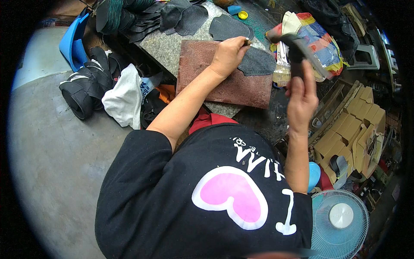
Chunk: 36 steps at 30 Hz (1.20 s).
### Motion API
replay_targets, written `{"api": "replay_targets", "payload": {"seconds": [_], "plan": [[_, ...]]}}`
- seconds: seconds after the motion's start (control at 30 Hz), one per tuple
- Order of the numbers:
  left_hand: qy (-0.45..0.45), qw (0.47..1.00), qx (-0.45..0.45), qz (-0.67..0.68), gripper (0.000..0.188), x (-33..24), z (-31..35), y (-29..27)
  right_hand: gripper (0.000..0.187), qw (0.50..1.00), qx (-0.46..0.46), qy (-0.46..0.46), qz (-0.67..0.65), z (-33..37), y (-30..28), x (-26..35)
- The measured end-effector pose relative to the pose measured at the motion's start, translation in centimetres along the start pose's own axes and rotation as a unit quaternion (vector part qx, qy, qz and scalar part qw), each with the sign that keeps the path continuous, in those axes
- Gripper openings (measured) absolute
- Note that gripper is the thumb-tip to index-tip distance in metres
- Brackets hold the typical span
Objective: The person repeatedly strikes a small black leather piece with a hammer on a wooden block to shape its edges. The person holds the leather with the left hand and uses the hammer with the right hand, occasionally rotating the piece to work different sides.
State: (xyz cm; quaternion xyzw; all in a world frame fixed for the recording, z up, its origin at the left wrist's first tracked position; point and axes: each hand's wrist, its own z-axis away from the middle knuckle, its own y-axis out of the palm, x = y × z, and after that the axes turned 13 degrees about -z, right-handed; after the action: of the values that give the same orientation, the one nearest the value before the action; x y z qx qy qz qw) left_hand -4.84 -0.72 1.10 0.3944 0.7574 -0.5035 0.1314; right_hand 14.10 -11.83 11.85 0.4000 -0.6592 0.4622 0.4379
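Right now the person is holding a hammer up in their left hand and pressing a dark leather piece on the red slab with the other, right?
Not quite. The head view shows the hammer raised in the right hand. The left hand presses the dark piece on the red slab.

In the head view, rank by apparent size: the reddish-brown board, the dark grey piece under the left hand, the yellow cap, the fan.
1. Reddish-brown board
2. Fan, somewhat smaller, though cut off by the rim, so unsure
3. Dark grey piece
4. Yellow cap
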Motion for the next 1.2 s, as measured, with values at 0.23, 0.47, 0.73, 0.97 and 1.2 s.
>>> {"api": "replay_targets", "payload": {"seconds": [0.23, 0.47, 0.73, 0.97, 1.2], "plan": [[0.063, 0.996, 0.002, -0.065, 0.019, -0.6, 0.2, 0.3, 0.042, 0.981, 0.046, 0.114, 0.153, -0.6, 1.7, -1.2], [-0.039, 0.998, -0.027, 0.032, 0.013, -0.7, 1.1, 0.6, 0.04, 0.951, 0.084, 0.037, 0.295, 2.5, 0.8, -4.2], [-0.263, 0.903, -0.014, 0.339, 0.005, -0.2, 1.0, 0.7, 0.039, 0.952, 0.082, 0.044, 0.291, 3.2, 1.5, -5.4], [-0.242, 0.94, 0.045, 0.235, 0.01, 0.0, 0.8, 0.5, 0.04, 0.956, 0.077, 0.004, 0.283, 3.6, 1.0, -6.4], [-0.108, 0.991, 0.01, 0.074, 0.014, -0.6, 0.2, 0.7, 0.038, 0.984, 0.055, 0.064, 0.159, 0.9, 0.4, -3.3]]}}
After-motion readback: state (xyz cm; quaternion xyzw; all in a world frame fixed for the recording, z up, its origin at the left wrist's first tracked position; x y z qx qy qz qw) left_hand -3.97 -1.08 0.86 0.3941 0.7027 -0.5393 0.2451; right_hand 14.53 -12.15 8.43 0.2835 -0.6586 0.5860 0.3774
